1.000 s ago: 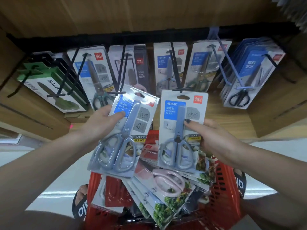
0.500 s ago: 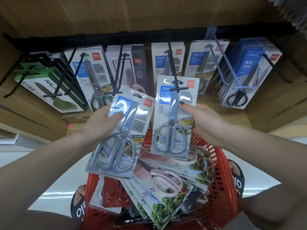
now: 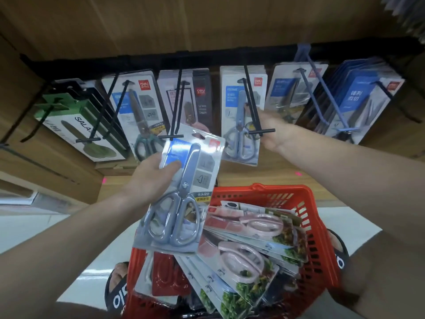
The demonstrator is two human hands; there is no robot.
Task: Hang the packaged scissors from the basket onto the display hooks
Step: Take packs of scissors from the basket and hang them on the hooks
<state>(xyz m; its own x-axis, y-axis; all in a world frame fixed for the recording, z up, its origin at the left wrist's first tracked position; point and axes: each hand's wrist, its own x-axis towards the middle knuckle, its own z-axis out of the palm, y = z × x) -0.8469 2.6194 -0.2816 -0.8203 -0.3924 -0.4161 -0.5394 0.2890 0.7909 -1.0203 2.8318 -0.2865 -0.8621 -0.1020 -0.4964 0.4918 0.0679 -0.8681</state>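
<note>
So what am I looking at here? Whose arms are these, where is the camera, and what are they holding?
No machine here: a person wears a wide-angle camera on the head, so you look forward and down along their arms. The left hand grips a pack of blue-grey scissors. The right hand reaches to a similar pack threaded on a black display hook; the fingers are hidden behind the pack. Below is a red basket with more packs, some with pink scissors. Other packs hang on neighbouring hooks.
</note>
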